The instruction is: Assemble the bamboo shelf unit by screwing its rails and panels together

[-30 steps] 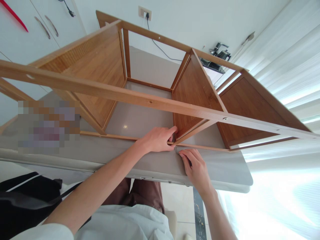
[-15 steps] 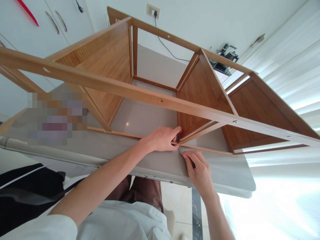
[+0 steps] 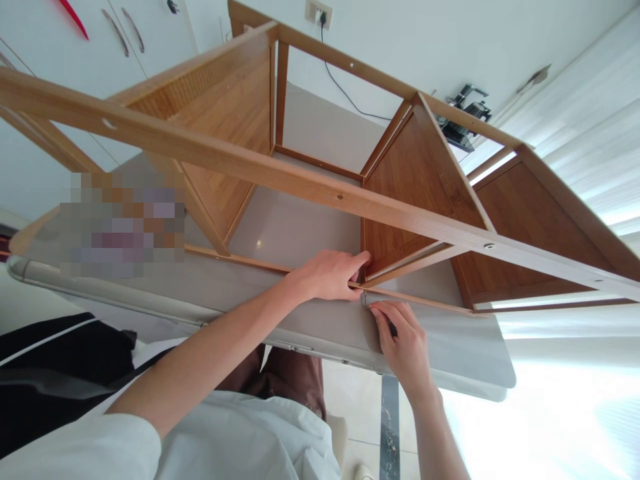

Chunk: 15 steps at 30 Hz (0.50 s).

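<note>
A wooden shelf rack [image 3: 300,183] lies on its side across the table. My left hand [image 3: 333,275] is closed round its near lower rail, where the middle shelf panel [image 3: 407,193] meets it. Just right of that, my right hand [image 3: 403,333] pinches a thin metal hex key [image 3: 365,299], its far end against the outer side of the same rail. My fingers cover most of the key. Screw holes show along the upper rail.
The rack rests on a grey table [image 3: 310,320] with a rounded edge. A blurred patch [image 3: 123,227] hides something at the left. Behind are a wall socket [image 3: 319,13] with a black cable and a black machine [image 3: 465,113]. White curtains [image 3: 595,133] hang at the right.
The view has shifted slightly, so the rack appears further right. Both hands keep their places at the rail; the hex key appears at a different angle.
</note>
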Each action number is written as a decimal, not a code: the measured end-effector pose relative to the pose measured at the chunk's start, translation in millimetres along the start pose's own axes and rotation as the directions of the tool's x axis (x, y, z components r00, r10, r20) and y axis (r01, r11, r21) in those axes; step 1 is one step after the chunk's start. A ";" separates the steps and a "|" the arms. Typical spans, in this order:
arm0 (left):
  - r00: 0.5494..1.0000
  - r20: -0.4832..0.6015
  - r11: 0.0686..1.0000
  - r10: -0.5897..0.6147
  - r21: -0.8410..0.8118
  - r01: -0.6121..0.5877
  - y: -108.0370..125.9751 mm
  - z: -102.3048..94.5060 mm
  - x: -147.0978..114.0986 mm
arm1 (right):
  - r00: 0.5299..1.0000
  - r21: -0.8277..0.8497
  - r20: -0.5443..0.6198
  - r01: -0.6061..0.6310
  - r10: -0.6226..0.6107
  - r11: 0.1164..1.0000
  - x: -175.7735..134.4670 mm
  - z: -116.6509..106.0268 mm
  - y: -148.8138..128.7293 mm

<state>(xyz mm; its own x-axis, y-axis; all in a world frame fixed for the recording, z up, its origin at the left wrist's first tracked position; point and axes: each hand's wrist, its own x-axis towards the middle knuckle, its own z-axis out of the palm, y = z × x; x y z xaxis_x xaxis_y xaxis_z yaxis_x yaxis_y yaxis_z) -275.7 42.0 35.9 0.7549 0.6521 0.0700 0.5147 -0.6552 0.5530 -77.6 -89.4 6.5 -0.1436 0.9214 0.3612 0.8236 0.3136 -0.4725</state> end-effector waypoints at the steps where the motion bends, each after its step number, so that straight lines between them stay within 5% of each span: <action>1: 1.000 0.000 1.000 0.000 0.001 0.000 0.0 0.0 0.0 | 1.000 -0.002 -0.003 0.003 -0.003 1.000 0.6 -0.1 -0.3; 15: 1.000 -0.013 1.000 0.008 0.002 -0.008 -0.3 -0.2 -1.1 | 1.000 -0.008 -0.005 0.019 -0.019 1.000 2.7 -0.3 -1.6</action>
<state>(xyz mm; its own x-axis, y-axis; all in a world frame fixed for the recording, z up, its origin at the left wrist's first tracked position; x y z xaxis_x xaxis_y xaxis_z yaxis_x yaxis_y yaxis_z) -276.7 41.5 35.9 0.7535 0.6519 0.0849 0.5096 -0.6608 0.5510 -79.2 -87.5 8.4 -0.1569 0.9140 0.3742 0.8250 0.3296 -0.4591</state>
